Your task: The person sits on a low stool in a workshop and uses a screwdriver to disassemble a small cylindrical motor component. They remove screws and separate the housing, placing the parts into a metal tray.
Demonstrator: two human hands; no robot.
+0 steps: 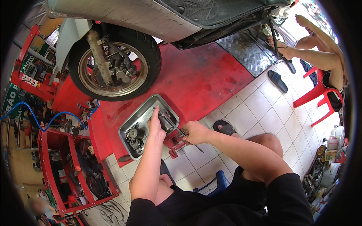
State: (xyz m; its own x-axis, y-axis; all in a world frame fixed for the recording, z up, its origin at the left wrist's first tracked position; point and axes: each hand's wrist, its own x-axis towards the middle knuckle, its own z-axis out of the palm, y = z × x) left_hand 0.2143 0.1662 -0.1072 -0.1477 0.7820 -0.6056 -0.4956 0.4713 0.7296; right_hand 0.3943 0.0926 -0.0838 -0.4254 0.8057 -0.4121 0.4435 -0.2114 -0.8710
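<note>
A shallow metal tray (138, 112) sits at the corner of the red platform, with dark greasy mechanical parts (135, 135) in its left half. Over its right side my left hand (156, 124) is closed around a grey cylindrical metal part (164, 119), largely hidden by the palm. My right hand (196, 132) grips a long thin rod-like tool (174, 125). One end of the tool lies along the metal part, and the other sticks out below my fist. Whether its tip enters the part cannot be made out.
A scooter's front wheel (113, 69) stands on the red platform (196, 71). At lower left is a red tool rack (71, 165), with a blue air hose (60, 116) above. A blue stool (217, 184) is beneath me. Another person's leg (315, 56) shows beside a red stool (318, 94).
</note>
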